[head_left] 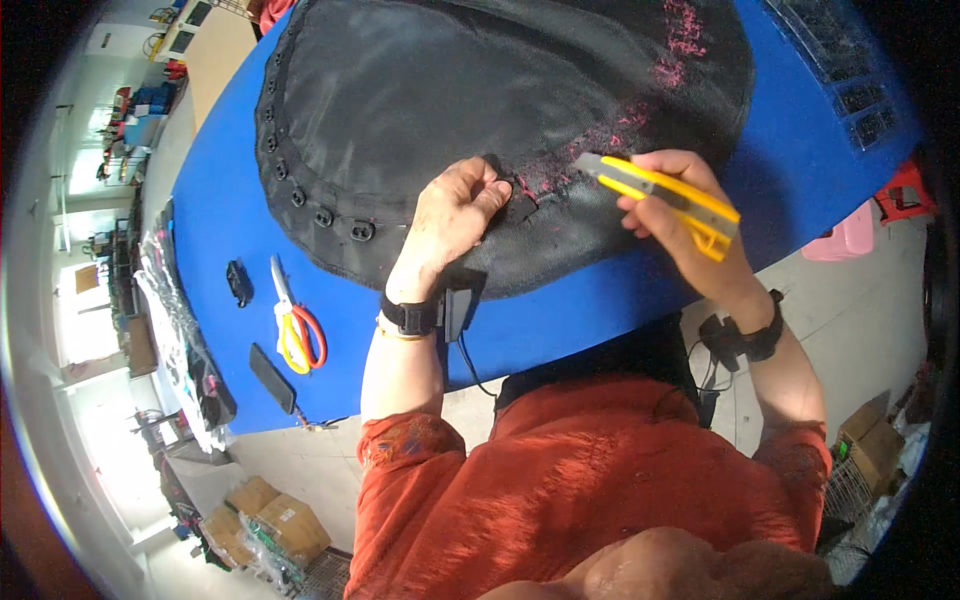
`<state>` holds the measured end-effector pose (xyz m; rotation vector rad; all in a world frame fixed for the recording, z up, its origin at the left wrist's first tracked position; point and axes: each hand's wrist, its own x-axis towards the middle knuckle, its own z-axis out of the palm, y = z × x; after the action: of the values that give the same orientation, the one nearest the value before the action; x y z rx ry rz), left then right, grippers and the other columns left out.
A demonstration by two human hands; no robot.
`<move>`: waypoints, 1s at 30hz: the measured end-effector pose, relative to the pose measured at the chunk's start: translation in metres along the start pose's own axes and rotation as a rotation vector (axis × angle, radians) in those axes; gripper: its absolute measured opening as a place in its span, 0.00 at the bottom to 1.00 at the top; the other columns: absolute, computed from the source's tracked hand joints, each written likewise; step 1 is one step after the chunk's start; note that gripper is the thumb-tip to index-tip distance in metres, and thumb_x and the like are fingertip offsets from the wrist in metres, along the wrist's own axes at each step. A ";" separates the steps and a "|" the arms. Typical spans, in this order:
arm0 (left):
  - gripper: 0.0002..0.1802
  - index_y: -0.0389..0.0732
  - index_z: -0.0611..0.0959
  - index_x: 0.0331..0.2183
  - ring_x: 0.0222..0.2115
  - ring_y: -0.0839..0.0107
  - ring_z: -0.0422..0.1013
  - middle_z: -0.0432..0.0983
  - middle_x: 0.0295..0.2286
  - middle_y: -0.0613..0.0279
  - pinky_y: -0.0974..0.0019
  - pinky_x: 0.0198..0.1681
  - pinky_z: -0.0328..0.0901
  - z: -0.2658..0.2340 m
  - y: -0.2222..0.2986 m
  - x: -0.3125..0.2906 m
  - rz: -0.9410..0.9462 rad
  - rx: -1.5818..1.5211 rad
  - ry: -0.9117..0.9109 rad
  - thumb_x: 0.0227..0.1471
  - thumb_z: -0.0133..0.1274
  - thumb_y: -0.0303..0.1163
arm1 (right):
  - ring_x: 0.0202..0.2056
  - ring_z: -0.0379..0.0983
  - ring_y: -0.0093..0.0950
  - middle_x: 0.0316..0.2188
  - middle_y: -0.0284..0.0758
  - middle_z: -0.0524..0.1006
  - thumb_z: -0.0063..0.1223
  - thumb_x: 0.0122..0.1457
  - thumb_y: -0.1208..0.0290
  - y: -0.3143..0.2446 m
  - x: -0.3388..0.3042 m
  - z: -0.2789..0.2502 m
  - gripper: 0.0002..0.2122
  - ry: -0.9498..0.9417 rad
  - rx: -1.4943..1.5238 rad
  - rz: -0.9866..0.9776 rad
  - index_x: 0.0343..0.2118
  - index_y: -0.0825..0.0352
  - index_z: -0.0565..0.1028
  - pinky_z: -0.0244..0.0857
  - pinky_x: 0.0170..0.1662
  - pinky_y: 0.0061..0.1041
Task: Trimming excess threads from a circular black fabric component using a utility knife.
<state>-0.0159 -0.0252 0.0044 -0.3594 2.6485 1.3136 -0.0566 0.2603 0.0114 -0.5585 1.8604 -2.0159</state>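
Note:
A large round sheet of black mesh fabric (420, 110) lies over the blue table (390, 385). Along its left rim runs a row of black rings or buckles (323, 216). Bits of pink thread (630, 120) are scattered in a band on the right part of the fabric. My left hand (455, 215) pinches a small black fabric tab (520, 207) at the band's lower end. In my right hand (685, 205) is a yellow utility knife (680, 200), its blade pointing left, above the fabric and apart from the tab.
Scissors with red and yellow handles (300, 335) lie left on the table, near a small black object (238, 284) and a dark flat bar (272, 379). Clear plastic packs (845, 75) lie at the far right. A pink stool (842, 238) and cardboard boxes (290, 525) stand on the floor.

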 end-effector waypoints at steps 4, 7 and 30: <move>0.11 0.37 0.77 0.29 0.28 0.59 0.72 0.74 0.27 0.52 0.59 0.34 0.65 -0.002 0.003 -0.001 0.013 -0.003 0.008 0.53 0.59 0.35 | 0.36 0.76 0.18 0.38 0.35 0.77 0.55 0.63 0.69 0.003 0.009 0.029 0.16 -0.076 -0.112 -0.051 0.52 0.65 0.68 0.71 0.39 0.17; 0.11 0.38 0.77 0.28 0.28 0.58 0.73 0.74 0.26 0.52 0.59 0.34 0.65 0.000 0.001 -0.001 0.051 -0.018 0.008 0.52 0.59 0.35 | 0.38 0.73 0.17 0.39 0.32 0.76 0.57 0.62 0.70 0.008 0.014 0.046 0.15 -0.098 -0.119 -0.045 0.49 0.66 0.69 0.68 0.41 0.17; 0.15 0.36 0.79 0.29 0.27 0.55 0.73 0.71 0.25 0.53 0.56 0.33 0.66 0.004 0.021 -0.009 0.132 0.254 0.091 0.48 0.62 0.38 | 0.37 0.75 0.17 0.39 0.34 0.77 0.55 0.62 0.76 -0.004 0.010 0.038 0.12 -0.098 -0.253 -0.158 0.47 0.68 0.70 0.70 0.39 0.18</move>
<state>-0.0126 -0.0089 0.0203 -0.2165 2.9144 0.9960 -0.0465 0.2228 0.0188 -0.8814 2.0821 -1.8187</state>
